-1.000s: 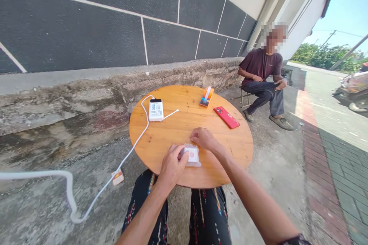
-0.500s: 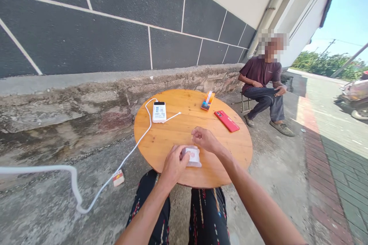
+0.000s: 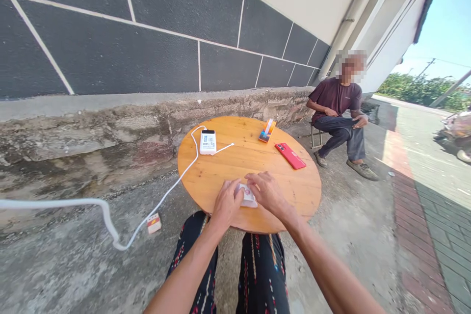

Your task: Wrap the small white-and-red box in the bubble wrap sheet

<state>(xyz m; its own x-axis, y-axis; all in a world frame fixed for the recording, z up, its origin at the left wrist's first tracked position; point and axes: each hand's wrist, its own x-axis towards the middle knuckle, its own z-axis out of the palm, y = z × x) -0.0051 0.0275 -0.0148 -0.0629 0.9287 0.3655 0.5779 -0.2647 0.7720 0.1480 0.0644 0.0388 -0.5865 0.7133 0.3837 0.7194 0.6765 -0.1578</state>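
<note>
A small whitish packet (image 3: 248, 198), boxy and semi-transparent with a pinkish mark on top, rests on the near part of the round wooden table (image 3: 206, 181). From its left side my left hand (image 3: 228, 201) grips it, the thumb lying over the top. My right hand (image 3: 268, 192) is bent over the far right edge, its curled fingers and thumb closed at the packet's corner. The fingertips partly cover the packet, so its contents cannot be made out.
Toward the back left lies a white power bank-like device (image 3: 208, 142) with a white cable (image 3: 165, 191) running off left. A red phone (image 3: 290, 156) and an orange-and-blue tape dispenser (image 3: 268, 130) lie at right. A person (image 3: 336, 108) sits beyond; a small box (image 3: 154, 223) is on the ground.
My right hand has come down from above the table onto the packet's far right edge. My left hand keeps its hold. The view has shifted slightly.
</note>
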